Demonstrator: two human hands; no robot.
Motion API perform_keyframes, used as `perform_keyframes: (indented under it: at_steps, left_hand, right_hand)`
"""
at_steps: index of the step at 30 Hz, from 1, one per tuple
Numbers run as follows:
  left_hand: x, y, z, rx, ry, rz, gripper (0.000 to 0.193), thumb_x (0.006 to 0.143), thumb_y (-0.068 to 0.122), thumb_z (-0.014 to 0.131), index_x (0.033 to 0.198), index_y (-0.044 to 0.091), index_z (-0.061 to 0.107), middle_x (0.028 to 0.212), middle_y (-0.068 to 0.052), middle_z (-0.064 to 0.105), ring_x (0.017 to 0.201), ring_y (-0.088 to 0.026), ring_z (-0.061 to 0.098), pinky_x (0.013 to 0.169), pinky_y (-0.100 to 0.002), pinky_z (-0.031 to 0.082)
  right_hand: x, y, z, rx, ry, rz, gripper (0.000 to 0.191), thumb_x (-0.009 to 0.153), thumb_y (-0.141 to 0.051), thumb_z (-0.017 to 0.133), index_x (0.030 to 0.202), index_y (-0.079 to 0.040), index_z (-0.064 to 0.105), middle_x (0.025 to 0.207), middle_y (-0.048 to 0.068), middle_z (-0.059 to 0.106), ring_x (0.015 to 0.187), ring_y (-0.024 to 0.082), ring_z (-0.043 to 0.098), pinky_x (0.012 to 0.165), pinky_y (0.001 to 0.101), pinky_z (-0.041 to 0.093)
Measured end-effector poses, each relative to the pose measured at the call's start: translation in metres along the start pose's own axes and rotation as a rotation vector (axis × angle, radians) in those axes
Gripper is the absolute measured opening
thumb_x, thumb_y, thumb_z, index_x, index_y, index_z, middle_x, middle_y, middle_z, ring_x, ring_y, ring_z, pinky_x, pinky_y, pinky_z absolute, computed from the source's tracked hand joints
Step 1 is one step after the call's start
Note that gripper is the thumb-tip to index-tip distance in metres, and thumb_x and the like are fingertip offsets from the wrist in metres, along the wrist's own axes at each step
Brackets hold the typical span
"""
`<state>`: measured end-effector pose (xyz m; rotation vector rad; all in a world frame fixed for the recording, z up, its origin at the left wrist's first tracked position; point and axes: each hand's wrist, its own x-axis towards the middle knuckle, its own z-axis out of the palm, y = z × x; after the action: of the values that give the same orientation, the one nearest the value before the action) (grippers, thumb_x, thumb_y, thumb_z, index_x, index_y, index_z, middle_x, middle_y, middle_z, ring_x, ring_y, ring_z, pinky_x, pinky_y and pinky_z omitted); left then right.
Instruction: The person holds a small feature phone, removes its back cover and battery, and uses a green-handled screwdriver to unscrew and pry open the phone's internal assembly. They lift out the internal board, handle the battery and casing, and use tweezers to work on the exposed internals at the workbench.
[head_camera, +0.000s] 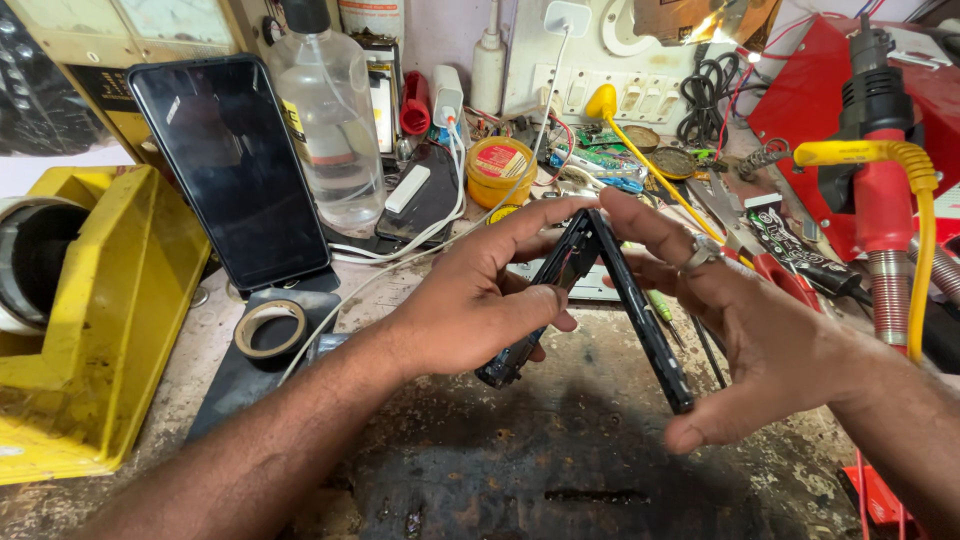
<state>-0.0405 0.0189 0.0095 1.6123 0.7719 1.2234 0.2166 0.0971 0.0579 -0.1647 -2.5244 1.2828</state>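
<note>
Both my hands hold an opened black phone above the dark work mat (560, 460). My left hand (470, 300) grips the phone's body half (530, 320), fingers curled round it. My right hand (740, 330), with a ring on one finger, holds the thin screen half (640, 310) by its edges. The two halves meet at the top like a tent and spread apart below.
A second dark phone (235, 165) leans upright at the back left beside a clear bottle (330, 120). A yellow machine (90, 320) fills the left. A tape roll (270, 328), a yellow tin (500, 170), cables, tools and a red hot-air gun (880, 190) crowd the bench.
</note>
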Motion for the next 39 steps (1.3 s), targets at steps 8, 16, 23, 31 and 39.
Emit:
perform_keyframes:
  at_steps: [8,16,23,31,39]
  left_hand:
    - [0.000,0.010,0.015,0.050,0.113,-0.083,0.076,0.089,0.001,0.058,0.158,0.019,0.033,0.136,-0.012,0.065,0.087,-0.014,0.075,0.064,-0.028,0.065]
    - [-0.002,0.013,0.029,-0.076,0.145,0.038,0.071,0.091,-0.003,0.055,0.156,0.016,0.033,0.138,-0.015,0.060,0.089,-0.016,0.074,0.062,-0.028,0.063]
    - [0.004,0.009,0.013,-0.289,0.157,-0.015,0.072,0.098,-0.003,0.050,0.161,0.021,0.025,0.129,-0.014,0.061,0.106,-0.021,0.073,0.082,-0.038,0.067]
    - [0.011,-0.008,0.008,-0.357,0.165,-0.019,0.068,0.097,-0.006,0.047,0.158,0.017,0.028,0.128,-0.012,0.063,0.107,-0.026,0.073,0.083,-0.041,0.066]
    - [0.011,-0.014,0.008,-0.379,0.108,0.048,0.058,0.100,-0.007,0.047,0.155,0.008,0.036,0.128,-0.012,0.064,0.111,-0.027,0.072,0.086,-0.040,0.064]
  right_hand:
    - [0.001,-0.001,0.016,-0.319,0.147,0.058,0.125,0.057,-0.053,0.094,0.159,-0.009,0.037,0.165,0.010,0.038,0.152,0.025,0.042,0.122,0.0481,0.038]
    - [0.009,-0.004,0.030,-0.527,0.369,-0.074,0.126,0.052,-0.044,0.099,0.154,-0.010,0.035,0.163,0.014,0.030,0.148,0.030,0.045,0.113,0.0445,0.052]
    - [0.007,0.007,0.003,-0.192,0.511,-0.040,0.108,0.069,-0.020,0.090,0.156,-0.011,0.028,0.163,0.009,0.021,0.130,0.028,0.062,0.107,0.0418,0.057]
    - [0.004,0.024,-0.017,-0.227,0.567,0.039,0.085,0.076,-0.006,0.086,0.143,-0.007,0.035,0.145,0.009,0.040,0.134,0.025,0.061,0.103,0.0337,0.056]
    - [0.013,0.027,-0.012,-1.345,0.490,-0.038,0.076,0.083,-0.027,0.076,0.149,-0.013,0.040,0.157,0.036,0.025,0.136,0.052,0.045,0.099,0.0479,0.050]
